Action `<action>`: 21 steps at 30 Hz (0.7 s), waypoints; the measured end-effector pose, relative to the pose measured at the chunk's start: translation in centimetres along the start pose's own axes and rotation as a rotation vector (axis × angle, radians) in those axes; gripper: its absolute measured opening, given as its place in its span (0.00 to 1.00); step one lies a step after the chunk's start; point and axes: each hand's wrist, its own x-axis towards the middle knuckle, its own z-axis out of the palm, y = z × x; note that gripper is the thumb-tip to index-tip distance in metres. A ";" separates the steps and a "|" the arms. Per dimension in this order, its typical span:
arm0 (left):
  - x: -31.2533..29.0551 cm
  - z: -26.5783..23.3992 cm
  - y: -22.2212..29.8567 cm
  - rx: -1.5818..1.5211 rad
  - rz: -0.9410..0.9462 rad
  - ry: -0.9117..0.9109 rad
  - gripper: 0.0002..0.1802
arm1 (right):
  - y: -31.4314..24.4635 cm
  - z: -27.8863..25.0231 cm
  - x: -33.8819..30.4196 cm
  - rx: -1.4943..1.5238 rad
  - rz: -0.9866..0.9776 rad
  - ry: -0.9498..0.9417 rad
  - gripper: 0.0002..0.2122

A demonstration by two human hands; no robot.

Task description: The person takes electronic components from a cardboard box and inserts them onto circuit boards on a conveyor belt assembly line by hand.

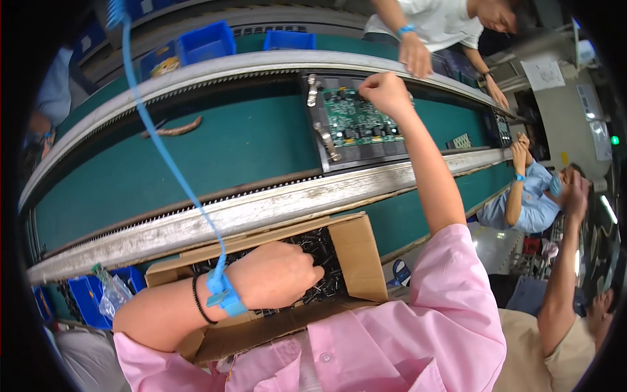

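Observation:
My right hand [388, 93] is over the upper edge of a green circuit board [356, 119], its fingers pinched together; anything between them is too small to make out. The board lies in a dark carrier frame [366, 161] with metal clamps [324, 140] at its left side. Lower down, my left hand [281, 274] is curled above an open cardboard box [358, 261] of small black parts [330, 261]. Its fingertips are hidden from view, so what they hold cannot be seen. A blue wrist strap [225, 297] with a coiled cord [171, 163] circles my left wrist.
The carrier sits between the metal rails [261, 206] of a conveyor with a green surface [241, 140]. Blue bins [208, 43] stand beyond the far rail. Opposite, a co-worker's hand [416, 57] is near the rail; other people are at the right.

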 end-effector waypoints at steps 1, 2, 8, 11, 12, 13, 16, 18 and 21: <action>-0.1 0.0 0.0 -0.005 0.004 0.032 0.05 | 0.1 0.1 0.2 0.019 -0.031 -0.021 0.08; 0.0 0.0 -0.1 -0.011 0.009 0.064 0.05 | 0.3 0.1 0.3 0.037 -0.062 -0.041 0.08; -0.1 -0.2 0.0 0.061 0.027 0.036 0.05 | 0.1 0.1 0.8 0.015 -0.095 -0.031 0.08; -0.1 -0.2 -0.1 0.060 0.029 0.040 0.05 | -0.2 0.2 0.6 0.011 -0.069 -0.006 0.07; 0.0 -0.3 -0.2 0.059 0.029 0.042 0.05 | 0.0 0.3 0.7 0.033 -0.077 0.010 0.07; 0.1 -0.3 -0.1 0.062 0.032 0.036 0.05 | 0.1 0.5 0.6 0.036 -0.072 0.014 0.07; 0.1 -0.5 0.0 0.065 0.029 0.025 0.05 | 0.2 0.7 0.7 0.006 -0.083 0.047 0.07; 0.1 -0.6 0.0 0.068 0.026 0.020 0.05 | 0.3 0.8 0.7 -0.002 -0.087 0.059 0.07; 0.1 -0.4 -0.1 0.071 0.035 0.027 0.05 | 0.2 1.1 0.6 -0.014 -0.066 0.086 0.07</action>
